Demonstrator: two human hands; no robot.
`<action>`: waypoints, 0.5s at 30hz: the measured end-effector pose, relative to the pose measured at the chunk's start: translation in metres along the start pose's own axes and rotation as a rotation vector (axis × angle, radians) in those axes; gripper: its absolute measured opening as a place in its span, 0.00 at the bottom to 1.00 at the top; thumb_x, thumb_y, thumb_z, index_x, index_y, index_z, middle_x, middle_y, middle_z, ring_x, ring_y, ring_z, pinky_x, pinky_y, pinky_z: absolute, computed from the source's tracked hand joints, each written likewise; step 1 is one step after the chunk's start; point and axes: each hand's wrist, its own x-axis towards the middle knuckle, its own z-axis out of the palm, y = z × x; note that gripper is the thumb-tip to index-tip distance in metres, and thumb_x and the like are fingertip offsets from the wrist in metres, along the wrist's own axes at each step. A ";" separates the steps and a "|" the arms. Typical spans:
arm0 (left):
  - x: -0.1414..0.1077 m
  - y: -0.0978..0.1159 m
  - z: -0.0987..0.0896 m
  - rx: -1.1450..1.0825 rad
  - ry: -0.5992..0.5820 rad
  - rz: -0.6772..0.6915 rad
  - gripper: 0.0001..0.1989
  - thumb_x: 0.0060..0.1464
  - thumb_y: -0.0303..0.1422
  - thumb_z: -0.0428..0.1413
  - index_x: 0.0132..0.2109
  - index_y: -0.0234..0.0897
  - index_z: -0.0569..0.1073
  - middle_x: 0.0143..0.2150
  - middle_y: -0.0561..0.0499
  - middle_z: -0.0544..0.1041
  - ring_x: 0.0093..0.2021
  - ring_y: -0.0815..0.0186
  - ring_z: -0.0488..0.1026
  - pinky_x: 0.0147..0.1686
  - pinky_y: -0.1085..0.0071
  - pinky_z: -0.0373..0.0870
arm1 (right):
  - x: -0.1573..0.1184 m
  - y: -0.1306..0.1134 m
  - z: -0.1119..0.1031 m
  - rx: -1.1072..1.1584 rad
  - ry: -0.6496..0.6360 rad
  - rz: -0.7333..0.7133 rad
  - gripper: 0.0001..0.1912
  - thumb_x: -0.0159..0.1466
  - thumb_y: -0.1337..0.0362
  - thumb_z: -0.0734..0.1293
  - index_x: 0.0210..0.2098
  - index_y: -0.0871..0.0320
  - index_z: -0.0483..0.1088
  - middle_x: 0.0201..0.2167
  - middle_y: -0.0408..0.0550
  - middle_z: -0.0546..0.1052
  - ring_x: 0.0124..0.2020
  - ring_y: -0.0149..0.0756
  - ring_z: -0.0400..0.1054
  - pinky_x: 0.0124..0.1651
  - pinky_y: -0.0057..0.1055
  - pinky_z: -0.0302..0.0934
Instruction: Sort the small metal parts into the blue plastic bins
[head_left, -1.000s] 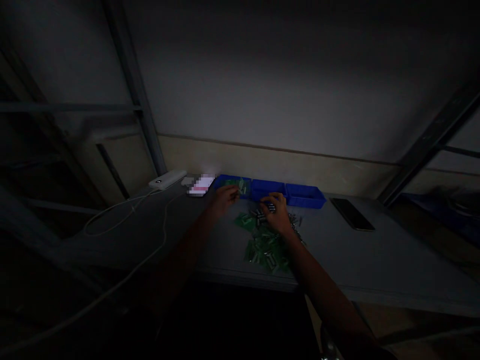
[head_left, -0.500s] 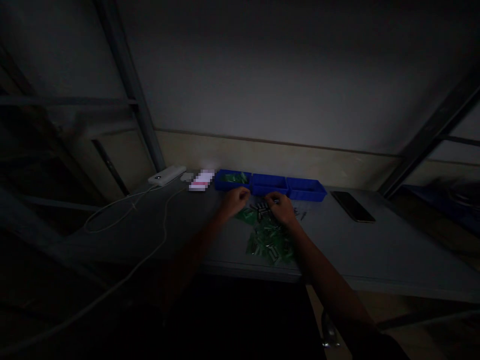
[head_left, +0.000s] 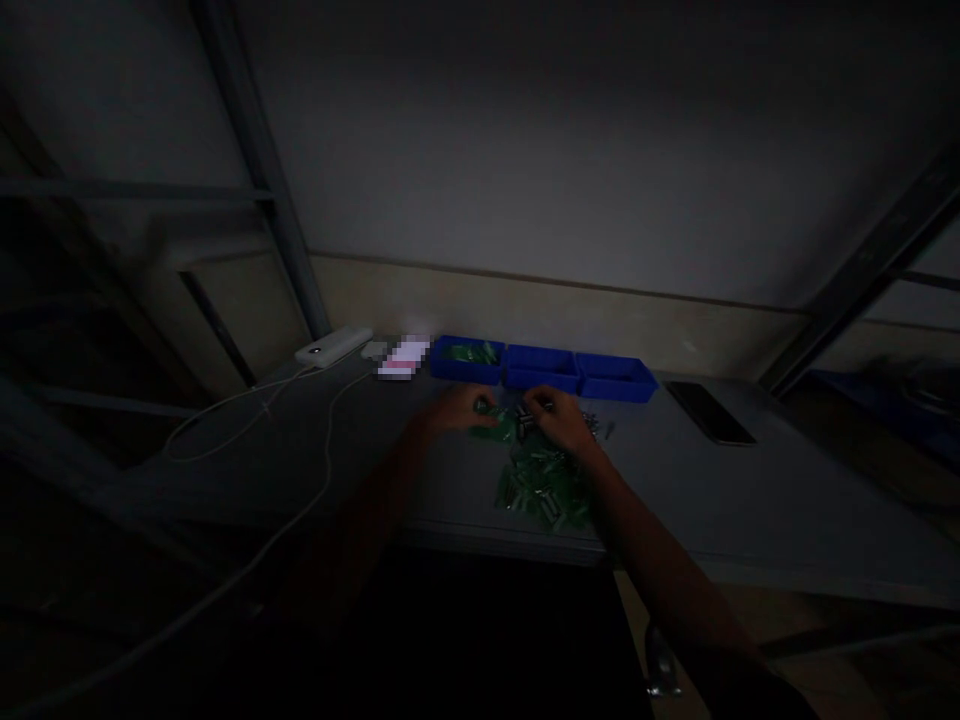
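Note:
On the left, my left hand point(head_left: 454, 409) has its thumb and fingers apart at the edge of some green plastic bags point(head_left: 495, 428); the thumb seems to touch them. My right hand point(head_left: 562, 420) is closed, its fingers curled over a pile of small metal parts point(head_left: 523, 418). What those fingers pinch is too dark and small to make out. More loose metal pieces point(head_left: 592, 424) lie just beyond the right hand. Nearer the table's front edge is a heap of green bags with metal pieces point(head_left: 544, 490), beside my right forearm.
Three blue bins stand along the wall; the left bin point(head_left: 466, 374) contains green bags, beside the middle bin point(head_left: 541, 372) and right bin point(head_left: 618, 380). A dark phone point(head_left: 709, 412) lies to the right. At left are a lit phone point(head_left: 403, 358), a white power bank point(head_left: 334, 347) and cables point(head_left: 328, 440).
My left hand has moved left and down to the green bags, and its fingers have spread from a pinch. My right hand has shifted slightly, staying over the metal parts.

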 end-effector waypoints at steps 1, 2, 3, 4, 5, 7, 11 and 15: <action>0.000 0.002 0.001 0.007 -0.062 -0.015 0.13 0.30 0.27 0.66 0.28 0.37 0.73 0.26 0.53 0.71 0.30 0.65 0.69 0.32 0.71 0.61 | 0.000 -0.001 0.000 0.005 -0.008 -0.001 0.08 0.58 0.62 0.62 0.30 0.57 0.73 0.29 0.45 0.77 0.31 0.34 0.69 0.37 0.31 0.61; 0.000 0.005 0.002 -0.003 -0.113 -0.023 0.13 0.32 0.29 0.65 0.30 0.37 0.72 0.27 0.54 0.71 0.30 0.66 0.68 0.31 0.72 0.61 | 0.000 -0.002 0.001 0.017 -0.009 0.007 0.08 0.58 0.62 0.62 0.31 0.57 0.72 0.29 0.45 0.77 0.31 0.34 0.69 0.36 0.31 0.61; 0.001 0.008 0.004 -0.034 -0.144 -0.023 0.13 0.35 0.30 0.63 0.32 0.37 0.71 0.28 0.55 0.70 0.30 0.67 0.68 0.31 0.72 0.61 | 0.000 -0.002 0.001 0.042 -0.008 0.022 0.08 0.57 0.62 0.63 0.32 0.58 0.72 0.28 0.45 0.76 0.30 0.34 0.69 0.36 0.30 0.61; 0.001 0.010 0.006 -0.086 -0.143 -0.015 0.13 0.37 0.30 0.62 0.33 0.37 0.69 0.28 0.55 0.69 0.30 0.68 0.68 0.30 0.73 0.61 | 0.000 -0.003 0.002 0.082 -0.010 0.041 0.09 0.57 0.61 0.63 0.33 0.58 0.72 0.28 0.45 0.76 0.29 0.34 0.68 0.35 0.30 0.61; 0.001 0.013 0.008 -0.137 -0.134 -0.005 0.13 0.39 0.31 0.61 0.34 0.37 0.68 0.29 0.55 0.69 0.30 0.69 0.68 0.30 0.73 0.61 | 0.000 -0.004 0.002 0.138 -0.018 0.067 0.10 0.56 0.59 0.64 0.34 0.58 0.71 0.27 0.44 0.75 0.28 0.33 0.68 0.33 0.30 0.61; 0.001 0.018 0.011 -0.207 -0.092 0.008 0.13 0.41 0.32 0.60 0.35 0.37 0.67 0.29 0.56 0.68 0.29 0.70 0.67 0.30 0.74 0.61 | 0.000 -0.006 0.003 0.272 -0.064 0.135 0.13 0.55 0.56 0.65 0.35 0.58 0.70 0.24 0.42 0.73 0.24 0.31 0.66 0.29 0.27 0.59; 0.001 0.023 0.014 -0.205 -0.011 0.047 0.13 0.42 0.32 0.60 0.35 0.36 0.67 0.30 0.56 0.69 0.31 0.71 0.68 0.32 0.74 0.63 | -0.002 -0.012 0.002 0.493 -0.137 0.248 0.15 0.54 0.51 0.65 0.30 0.57 0.68 0.15 0.38 0.69 0.17 0.28 0.61 0.22 0.25 0.54; 0.001 0.022 0.013 -0.084 -0.043 0.136 0.08 0.44 0.30 0.60 0.33 0.35 0.68 0.31 0.54 0.69 0.35 0.68 0.69 0.38 0.71 0.65 | -0.002 -0.016 0.001 0.658 -0.085 0.310 0.14 0.51 0.52 0.67 0.27 0.57 0.67 0.18 0.40 0.72 0.19 0.30 0.65 0.25 0.27 0.59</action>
